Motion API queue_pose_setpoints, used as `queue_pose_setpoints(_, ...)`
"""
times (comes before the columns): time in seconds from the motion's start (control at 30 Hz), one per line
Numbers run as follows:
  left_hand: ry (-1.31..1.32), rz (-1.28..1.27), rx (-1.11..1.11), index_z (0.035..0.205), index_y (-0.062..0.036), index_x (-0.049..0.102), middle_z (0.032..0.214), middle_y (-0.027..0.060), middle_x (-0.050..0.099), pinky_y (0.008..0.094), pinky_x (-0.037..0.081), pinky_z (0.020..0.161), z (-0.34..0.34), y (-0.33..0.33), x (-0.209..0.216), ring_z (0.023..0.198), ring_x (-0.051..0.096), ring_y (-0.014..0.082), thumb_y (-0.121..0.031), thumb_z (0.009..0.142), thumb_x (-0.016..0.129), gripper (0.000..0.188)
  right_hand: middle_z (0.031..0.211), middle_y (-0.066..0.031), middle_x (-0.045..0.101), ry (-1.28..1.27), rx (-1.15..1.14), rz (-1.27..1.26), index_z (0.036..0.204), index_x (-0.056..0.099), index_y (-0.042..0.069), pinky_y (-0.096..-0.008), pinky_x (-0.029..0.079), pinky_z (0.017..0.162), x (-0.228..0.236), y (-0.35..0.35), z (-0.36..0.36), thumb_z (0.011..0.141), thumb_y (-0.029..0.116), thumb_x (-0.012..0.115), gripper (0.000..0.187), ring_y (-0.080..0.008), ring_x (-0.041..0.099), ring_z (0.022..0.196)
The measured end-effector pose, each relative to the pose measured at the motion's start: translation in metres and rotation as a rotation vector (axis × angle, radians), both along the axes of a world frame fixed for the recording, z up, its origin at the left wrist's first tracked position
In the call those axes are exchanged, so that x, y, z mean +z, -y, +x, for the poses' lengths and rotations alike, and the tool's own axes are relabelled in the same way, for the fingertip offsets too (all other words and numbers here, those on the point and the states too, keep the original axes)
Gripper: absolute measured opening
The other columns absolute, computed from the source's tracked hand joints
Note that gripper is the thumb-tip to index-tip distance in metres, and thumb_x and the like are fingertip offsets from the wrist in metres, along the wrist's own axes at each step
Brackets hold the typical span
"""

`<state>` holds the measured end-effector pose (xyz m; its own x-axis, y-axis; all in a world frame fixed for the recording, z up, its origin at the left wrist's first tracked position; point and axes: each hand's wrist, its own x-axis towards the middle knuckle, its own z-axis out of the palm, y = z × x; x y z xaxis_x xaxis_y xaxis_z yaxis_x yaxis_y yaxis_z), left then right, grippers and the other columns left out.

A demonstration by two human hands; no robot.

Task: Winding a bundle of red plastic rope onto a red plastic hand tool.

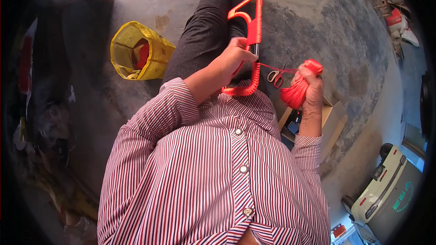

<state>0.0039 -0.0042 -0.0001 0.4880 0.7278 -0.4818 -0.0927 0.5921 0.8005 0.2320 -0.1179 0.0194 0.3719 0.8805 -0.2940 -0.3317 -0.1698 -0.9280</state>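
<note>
A stained grey concrete floor [299,25] spreads around the seated person, with dark clutter along the left edge. At the left on the floor is an open yellow container [161,50] with red material inside; beside it a leg in dark trousers [200,41] stretches forward.

Next, the left hand [232,59] pinches the frame [255,32], a closed shape held above the lap, with its thumb across the bar; some of its fingers are hidden. Red winding covers most of the frame, but a short dark bare stretch [257,50] shows beside the thumb. From there a single red strand [267,66] runs right, looking fairly taut, above the scissors [275,76] on the floor.

The right hand [313,87] is closed around the red cord bundle [295,95], well apart from the frame.

Judging by this, winding well calls for even tension from the right hand, each turn laid snugly against the last without overlap, while the left thumb pins the newest turn. Letting out only a little cord at once should limit tangles.

Farther right stand a cardboard box [335,120] and, at the rim, a pale-edged case [379,186].
</note>
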Motion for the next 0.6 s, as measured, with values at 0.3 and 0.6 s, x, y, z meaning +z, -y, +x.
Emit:
queue_pose_setpoints(0.3, 0.061, 0.705, -0.581, 0.103, -0.0013, 0.055, 0.099, 0.0132, 0.064, 0.0408, 0.048, 0.082, 0.004, 0.038, 0.096, 0.094, 0.062, 0.0302, -0.028, 0.088, 0.066, 0.032, 0.142, -0.0153, 0.042, 0.411, 0.367, 0.637, 0.130, 0.054, -0.005, -0.0352, 0.033, 0.108, 0.060, -0.020, -0.064, 0.094, 0.045, 0.054, 0.062, -0.0192, 0.046, 0.125)
queue_pose_setpoints(0.6, 0.539, 0.430, 0.248, 0.118, -0.0025, 0.057, 0.105, 0.0063, 0.061, 0.0366, 0.054, 0.085, -0.054, -0.024, 0.124, 0.097, 0.063, 0.0186, -0.013, 0.091, 0.063, 0.029, 0.080, -0.0080, 0.064, -0.433, 0.350, 0.445, 0.124, 0.055, -0.009, -0.0211, 0.038, 0.053, 0.032, -0.005, -0.046, 0.096, 0.032, 0.055, 0.050, -0.0072, 0.046, 0.055)
